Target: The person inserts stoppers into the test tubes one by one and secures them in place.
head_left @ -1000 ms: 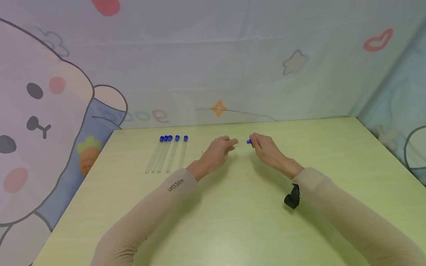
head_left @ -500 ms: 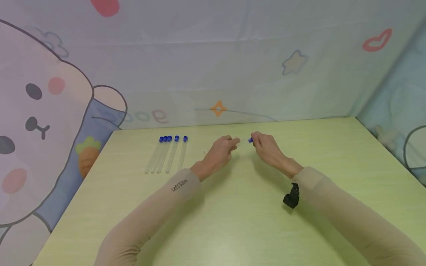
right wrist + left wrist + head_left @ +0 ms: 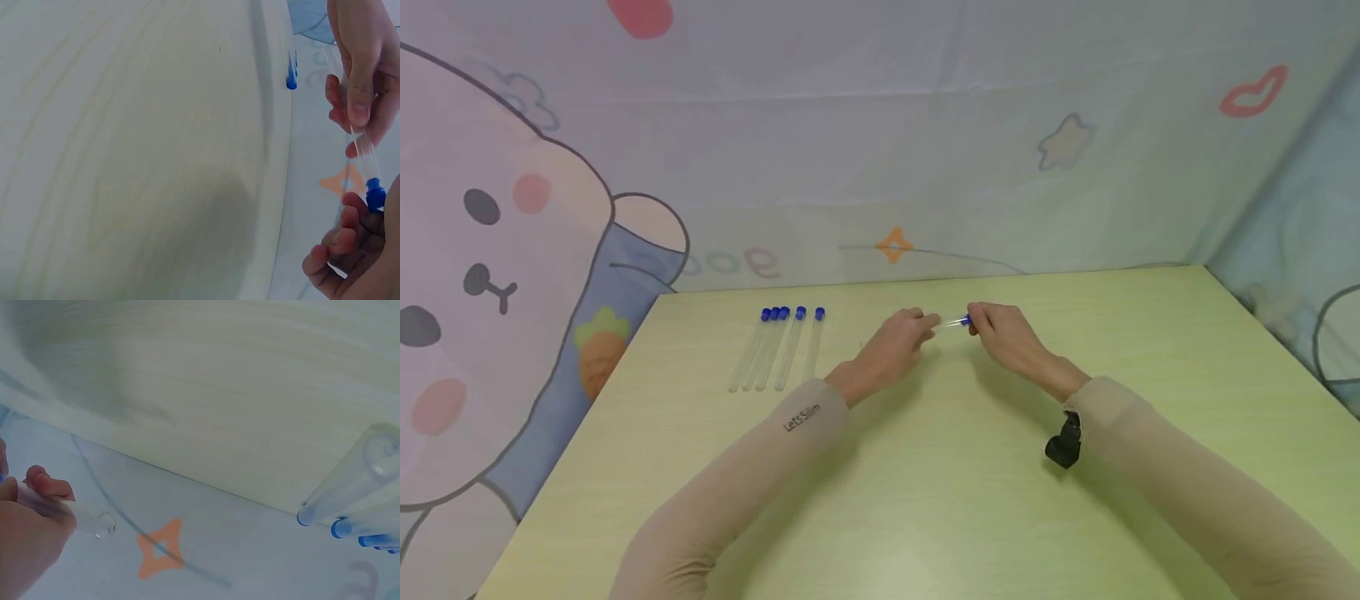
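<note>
My left hand (image 3: 891,346) grips a clear test tube (image 3: 951,323) around its body, with the tube's mouth towards the right. Beyond the hand, the rounded end of the tube (image 3: 100,523) sticks out in the left wrist view. My right hand (image 3: 1006,335) pinches a blue cap (image 3: 375,199) at the tube's mouth. The cap's narrower plug meets the tube opening in the right wrist view; how deep it sits I cannot tell. Both hands are raised slightly above the table.
Several capped test tubes (image 3: 787,350) lie side by side on the table (image 3: 895,500) to the left, blue caps towards the back. A printed cloth (image 3: 880,150) hangs behind the table's rear edge. A black camera mount (image 3: 1063,442) hangs at the right wrist.
The gap between tube and cap has closed: earlier the cap stood apart to the right of the tube's mouth, and now they meet. The row of tubes has not moved.
</note>
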A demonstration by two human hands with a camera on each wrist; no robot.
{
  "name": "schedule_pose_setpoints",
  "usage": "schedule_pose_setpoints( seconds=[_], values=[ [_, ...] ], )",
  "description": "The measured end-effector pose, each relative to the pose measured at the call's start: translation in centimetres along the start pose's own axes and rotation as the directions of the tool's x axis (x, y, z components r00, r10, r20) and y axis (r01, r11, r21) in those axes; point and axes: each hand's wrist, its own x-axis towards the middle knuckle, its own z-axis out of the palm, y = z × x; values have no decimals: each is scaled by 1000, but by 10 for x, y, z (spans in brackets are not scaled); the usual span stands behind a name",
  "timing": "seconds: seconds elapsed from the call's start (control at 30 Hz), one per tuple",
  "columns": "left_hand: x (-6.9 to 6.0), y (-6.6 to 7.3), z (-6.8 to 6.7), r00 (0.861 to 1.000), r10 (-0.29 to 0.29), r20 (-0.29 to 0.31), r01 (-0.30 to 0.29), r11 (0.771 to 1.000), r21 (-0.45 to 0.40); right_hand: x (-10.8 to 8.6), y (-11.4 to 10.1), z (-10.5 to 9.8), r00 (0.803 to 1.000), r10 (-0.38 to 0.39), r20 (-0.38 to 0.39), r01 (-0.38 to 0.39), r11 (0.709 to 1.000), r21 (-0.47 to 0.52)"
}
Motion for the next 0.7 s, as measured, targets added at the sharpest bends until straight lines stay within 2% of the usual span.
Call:
schedule_pose_setpoints(
  seconds=[0.2,0.27,0.5,0.7],
  values=[
    [0,-3,-4,997,6,77,-2,999,-47,1,5,-11,995,-94,42,92,995,37],
    [2,-4,-5,996,3,88,2,998,-63,1,6,-14,992,-100,74,96,994,57],
    [4,-9,-4,996,20,90,-10,994,-108,1,12,-15,977,-104,184,83,989,118],
    [4,-9,-4,996,33,88,-21,991,-132,-1,13,-6,970,-133,204,112,987,111]
  ],
)
